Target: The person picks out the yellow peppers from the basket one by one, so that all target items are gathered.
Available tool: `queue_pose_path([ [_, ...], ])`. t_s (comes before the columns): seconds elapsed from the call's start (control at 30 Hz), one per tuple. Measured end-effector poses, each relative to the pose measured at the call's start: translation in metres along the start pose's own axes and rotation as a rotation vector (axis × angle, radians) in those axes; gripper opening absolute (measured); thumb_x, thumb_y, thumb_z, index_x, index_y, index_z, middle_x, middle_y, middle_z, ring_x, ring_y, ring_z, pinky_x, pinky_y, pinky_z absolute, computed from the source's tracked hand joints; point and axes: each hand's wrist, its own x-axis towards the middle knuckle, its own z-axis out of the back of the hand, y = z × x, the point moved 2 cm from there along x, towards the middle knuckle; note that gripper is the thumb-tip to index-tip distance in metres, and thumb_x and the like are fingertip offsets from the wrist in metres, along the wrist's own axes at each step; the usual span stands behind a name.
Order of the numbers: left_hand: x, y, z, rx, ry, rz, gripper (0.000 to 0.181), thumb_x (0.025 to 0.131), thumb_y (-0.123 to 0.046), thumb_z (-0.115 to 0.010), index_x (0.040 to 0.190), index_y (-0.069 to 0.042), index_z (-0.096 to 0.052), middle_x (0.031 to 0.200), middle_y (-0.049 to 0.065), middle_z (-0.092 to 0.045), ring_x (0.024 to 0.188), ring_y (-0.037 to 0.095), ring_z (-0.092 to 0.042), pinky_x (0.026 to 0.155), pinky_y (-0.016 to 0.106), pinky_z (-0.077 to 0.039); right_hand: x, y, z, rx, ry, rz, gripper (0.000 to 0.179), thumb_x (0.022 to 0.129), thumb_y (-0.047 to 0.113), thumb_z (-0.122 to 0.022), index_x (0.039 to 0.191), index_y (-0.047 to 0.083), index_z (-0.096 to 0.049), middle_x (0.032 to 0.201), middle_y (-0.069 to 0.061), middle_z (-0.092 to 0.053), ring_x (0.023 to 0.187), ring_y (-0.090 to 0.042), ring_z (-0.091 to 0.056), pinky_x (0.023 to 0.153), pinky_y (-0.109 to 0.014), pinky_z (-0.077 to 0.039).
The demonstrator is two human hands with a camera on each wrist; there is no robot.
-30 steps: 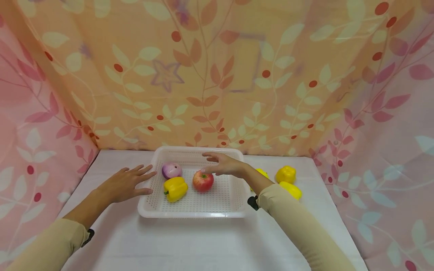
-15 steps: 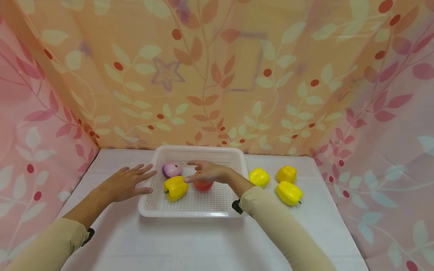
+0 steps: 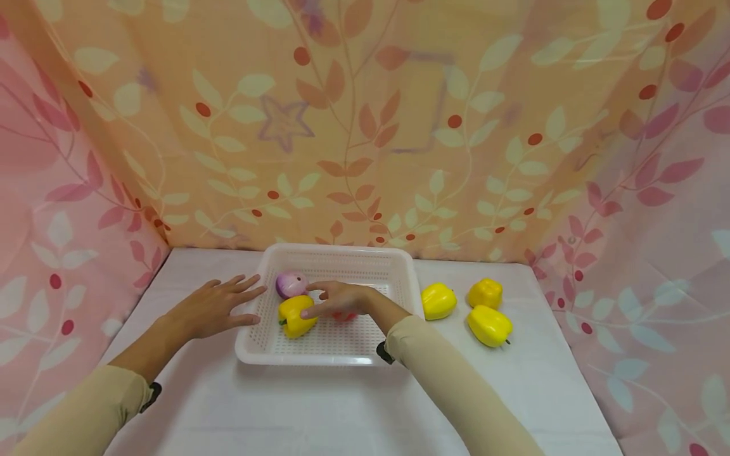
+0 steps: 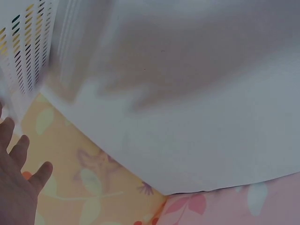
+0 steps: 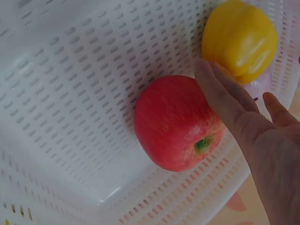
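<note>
A white plastic basket [image 3: 325, 360] holds a red apple [image 3: 344, 315], a yellow bell pepper [image 3: 295, 318] and a round purple vegetable [image 3: 289, 285] that looks like an onion. My right hand [image 3: 342, 296] reaches over the apple, largely covering it in the head view. In the right wrist view, the hand [image 5: 267, 140] overlaps the edge of the apple [image 5: 173, 124], with a fingertip beside the yellow pepper [image 5: 241, 37]; whether it touches either I cannot tell. Beside the basket's left rim, my left hand [image 3: 213, 307] has its fingers spread and holds nothing.
Three more yellow bell peppers lie on the white table right of the basket: one [image 3: 438, 301] close to its rim, one [image 3: 485, 294] further back, one [image 3: 490, 326] nearer the front. Floral cloth [image 3: 365, 126] walls the table at the back and sides.
My right hand has moved left across the basket, from the apple's right side to over it and up to the yellow pepper. My left hand has stayed in place.
</note>
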Motion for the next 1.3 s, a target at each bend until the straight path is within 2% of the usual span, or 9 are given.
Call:
queue_pose_path([
  [0.17, 0.000, -0.001, 0.002, 0.003, -0.004, -0.005, 0.073, 0.094, -0.061, -0.055, 0.151, -0.017, -0.044, 0.158, 0.014, -0.036, 0.142, 0.044, -0.033, 0.106, 0.070, -0.031, 0.006, 0.001, -0.004, -0.035, 0.016, -0.023, 0.079, 0.085, 0.046, -0.075, 0.153, 0.025, -0.039, 0.151, -0.021, -0.040, 0.115, -0.027, -0.054, 0.093, -0.054, -0.052],
  [0.37, 0.001, 0.000, 0.000, -0.009, 0.000, 0.003, 0.073, 0.094, -0.059, -0.057, 0.151, -0.017, -0.044, 0.158, 0.015, -0.035, 0.143, 0.045, -0.032, 0.107, 0.071, -0.030, 0.013, 0.006, -0.010, -0.012, 0.072, -0.062, 0.083, 0.087, 0.043, -0.075, 0.156, 0.024, -0.033, 0.150, -0.014, -0.040, 0.124, -0.036, -0.052, 0.097, -0.056, -0.049],
  [0.53, 0.001, 0.000, 0.000, -0.013, -0.002, 0.002, 0.072, 0.094, -0.059, -0.057, 0.151, -0.017, -0.044, 0.158, 0.014, -0.035, 0.143, 0.044, -0.032, 0.106, 0.071, -0.030, 0.019, 0.006, -0.012, 0.020, 0.089, -0.091, 0.080, 0.086, 0.038, -0.077, 0.155, 0.029, -0.036, 0.152, -0.006, -0.038, 0.124, -0.033, -0.050, 0.099, -0.059, -0.047],
  [0.67, 0.001, 0.000, 0.000, -0.014, 0.005, 0.003, 0.073, 0.094, -0.060, -0.056, 0.152, -0.017, -0.044, 0.158, 0.015, -0.035, 0.142, 0.045, -0.033, 0.106, 0.071, -0.030, 0.023, 0.004, -0.014, 0.043, 0.096, -0.116, 0.079, 0.086, 0.033, -0.079, 0.154, 0.032, -0.038, 0.152, -0.005, -0.037, 0.126, -0.033, -0.048, 0.100, -0.059, -0.046],
  [1.1, 0.002, 0.002, -0.002, -0.011, -0.005, -0.010, 0.074, 0.094, -0.062, -0.054, 0.151, -0.016, -0.044, 0.158, 0.015, -0.035, 0.141, 0.045, -0.034, 0.106, 0.070, -0.031, 0.031, 0.012, -0.018, -0.032, 0.085, -0.137, 0.078, 0.088, 0.027, -0.077, 0.155, 0.029, -0.036, 0.145, -0.004, -0.042, 0.126, -0.035, -0.048, 0.100, -0.057, -0.047],
  [1.3, 0.002, 0.003, -0.003, -0.023, -0.006, -0.006, 0.073, 0.094, -0.060, -0.055, 0.152, -0.017, -0.043, 0.158, 0.015, -0.035, 0.142, 0.045, -0.033, 0.106, 0.070, -0.031, 0.035, 0.015, -0.022, -0.083, 0.051, -0.108, 0.077, 0.089, 0.019, -0.076, 0.155, 0.025, -0.036, 0.137, -0.004, -0.046, 0.114, -0.028, -0.051, 0.101, -0.053, -0.047],
])
